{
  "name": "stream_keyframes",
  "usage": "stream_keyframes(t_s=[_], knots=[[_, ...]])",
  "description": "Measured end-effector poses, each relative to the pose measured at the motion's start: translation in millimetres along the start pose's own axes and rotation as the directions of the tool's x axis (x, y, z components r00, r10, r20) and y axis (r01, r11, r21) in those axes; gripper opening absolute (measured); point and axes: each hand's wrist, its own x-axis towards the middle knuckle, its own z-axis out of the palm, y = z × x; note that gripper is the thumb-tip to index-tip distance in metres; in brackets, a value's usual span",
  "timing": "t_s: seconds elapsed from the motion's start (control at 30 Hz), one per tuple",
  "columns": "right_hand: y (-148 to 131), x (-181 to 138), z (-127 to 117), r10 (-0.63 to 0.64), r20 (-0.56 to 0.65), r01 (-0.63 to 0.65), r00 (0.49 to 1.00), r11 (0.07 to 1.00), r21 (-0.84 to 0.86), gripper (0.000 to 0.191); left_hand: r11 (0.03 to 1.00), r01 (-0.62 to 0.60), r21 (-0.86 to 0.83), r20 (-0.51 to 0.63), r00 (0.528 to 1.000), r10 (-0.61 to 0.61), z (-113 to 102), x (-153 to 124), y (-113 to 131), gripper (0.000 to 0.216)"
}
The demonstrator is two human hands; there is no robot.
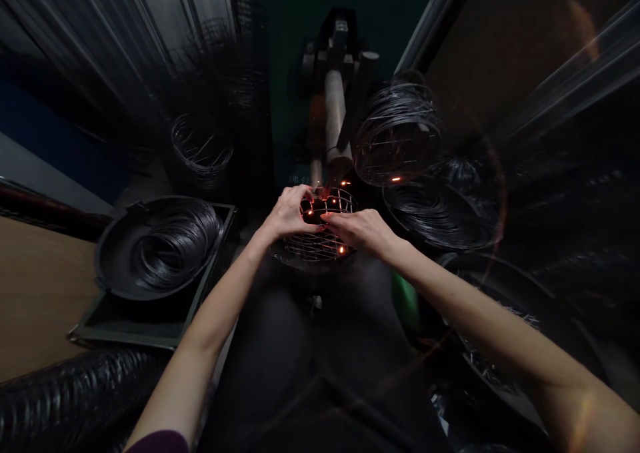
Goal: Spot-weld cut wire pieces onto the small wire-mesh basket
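A round wire grille (pixel 320 243) lies under the head of a welding machine (pixel 336 106) in the middle of the view. Small orange sparks glow at several points on its wires. My left hand (pixel 289 212) is curled over the grille's left top edge, fingers bent on the wires. My right hand (pixel 361 230) lies on the grille's right side, fingers pressed together along a wire. Both hands hold the grille in place.
A dark pan (pixel 159 246) with a coil of wire rings sits in a tray at the left. Finished wire grilles (pixel 397 133) and stacked rings (pixel 435 206) stand at the right. A wooden surface (pixel 35 293) lies far left. A ribbed hose (pixel 75 393) runs along the bottom left.
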Motion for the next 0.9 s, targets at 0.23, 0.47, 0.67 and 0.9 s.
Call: stream_keyframes(t_s=[0.23,0.47,0.67,0.9], knots=[[5.1,2.0,20.0,0.150,-0.227,-0.127,0.962,0.985,0.114,0.029,0.998,0.058,-0.020,-0.036,0.998,-0.058,-3.9,11.7,-4.8,0.058],[15.4,14.2,26.3,0.221,-0.330,-0.138,0.918,0.957,0.256,0.022,0.999,0.050,0.018,-0.042,0.998,-0.050,-4.2,25.1,-13.4,0.061],[29.3,34.4,32.6,0.330,-0.359,-0.197,0.873,0.913,0.358,0.014,0.994,0.104,0.018,-0.042,0.994,-0.104,-11.0,41.7,-16.3,0.060],[44.6,39.4,25.8,0.328,-0.368,-0.159,0.870,0.893,0.421,0.015,0.997,0.067,-0.033,-0.051,0.996,-0.069,-14.1,47.2,-19.9,0.073]])
